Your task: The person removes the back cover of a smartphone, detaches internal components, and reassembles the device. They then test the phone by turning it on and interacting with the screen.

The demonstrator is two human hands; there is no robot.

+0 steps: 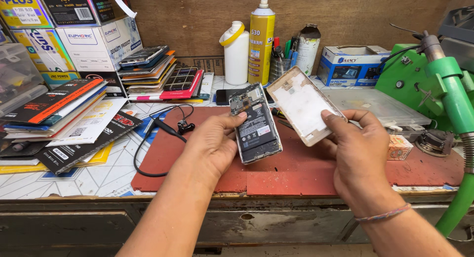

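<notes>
From my remote seat I see my left hand (pixel 212 143) clamped on a black, rectangular smartphone with its back open (pixel 255 126): the thumb lies over the near long edge and the fingers wrap beneath, so the dark battery and the circuit board at the top end face up. My right hand (pixel 358 153) grips the pale gold plastic back cover (pixel 303 109) by its lower right corner, thumb on the white inner face and fingers behind it. The cover is tilted, inner side towards me, and sits just beside the phone; whether their top corners touch I cannot tell.

Both pieces are held in the air above the red rubber work mat (pixel 296 173), near its middle. I judge the step in hand to be the one where the shell is off and the insides lie bare. Any further move calls for a steady left-hand grip by the frame edges, fingertips kept off the board, and somewhere to park the cover.

A black earphone cable (pixel 158 133) lies on the mat to the left. At the back stand a white plastic bottle (pixel 236 55) and a tall yellow spray can (pixel 261 45), and a green machine (pixel 444 89) sits at the right
</notes>
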